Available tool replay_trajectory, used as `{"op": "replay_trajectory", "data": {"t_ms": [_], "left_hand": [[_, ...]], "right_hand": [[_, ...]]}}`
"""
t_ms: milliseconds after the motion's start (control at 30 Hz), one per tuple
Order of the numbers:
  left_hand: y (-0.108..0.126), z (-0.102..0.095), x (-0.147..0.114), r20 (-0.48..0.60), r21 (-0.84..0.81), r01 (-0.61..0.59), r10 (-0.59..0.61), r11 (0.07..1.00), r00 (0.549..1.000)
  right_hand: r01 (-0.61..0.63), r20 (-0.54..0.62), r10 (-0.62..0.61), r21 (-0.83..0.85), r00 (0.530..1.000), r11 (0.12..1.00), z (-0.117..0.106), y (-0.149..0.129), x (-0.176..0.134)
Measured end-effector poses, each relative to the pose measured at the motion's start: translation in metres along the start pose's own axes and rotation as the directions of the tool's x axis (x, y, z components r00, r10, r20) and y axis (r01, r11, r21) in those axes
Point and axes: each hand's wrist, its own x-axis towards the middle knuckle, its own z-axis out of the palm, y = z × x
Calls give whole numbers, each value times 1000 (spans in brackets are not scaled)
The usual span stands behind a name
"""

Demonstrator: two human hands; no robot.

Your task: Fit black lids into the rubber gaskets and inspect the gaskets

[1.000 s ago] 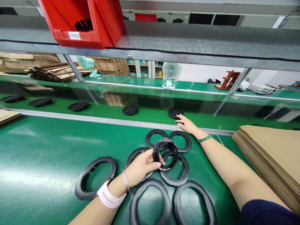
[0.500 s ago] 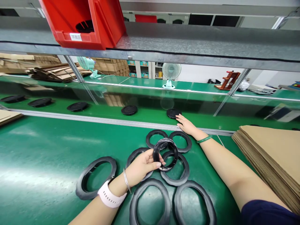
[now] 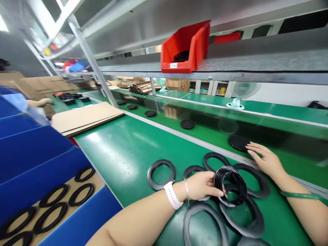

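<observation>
My left hand [image 3: 205, 186] pinches the left side of a glossy black plastic ring [image 3: 243, 191], held tilted above the green worktop [image 3: 120, 153]. Fingers run through its opening while the thumb lies outside. Over by the conveyor belt [image 3: 169, 120], my right hand [image 3: 266, 160] stretches its fingers to the right edge of a round black disc [image 3: 238, 142]; whether they touch it I cannot tell. Below and around the held ring lie several matte black rings, among them a ring [image 3: 188, 225] near the front and a separate ring [image 3: 151, 174] to the left.
More discs, such as a black disc [image 3: 187, 124], sit along the belt. A red bin [image 3: 176, 66] stands on the metal shelf [image 3: 256, 56]. Cardboard sheets [image 3: 87, 116] lie at left, above a blue box [image 3: 84, 213] holding several rings. A person's hand [image 3: 46, 101] shows far left.
The view has swung left, bringing the blue box and another person into sight. My left hand keeps the ring; my right hand stays beside a disc on the belt.
</observation>
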Motion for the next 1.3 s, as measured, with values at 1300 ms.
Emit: {"op": "replay_trajectory", "data": {"t_ms": [1300], "left_hand": [[3,-8,0,31,130,-10,6,991,1000]], "right_hand": [[111,292,-95,-39,952,993,1,-36,11]]}}
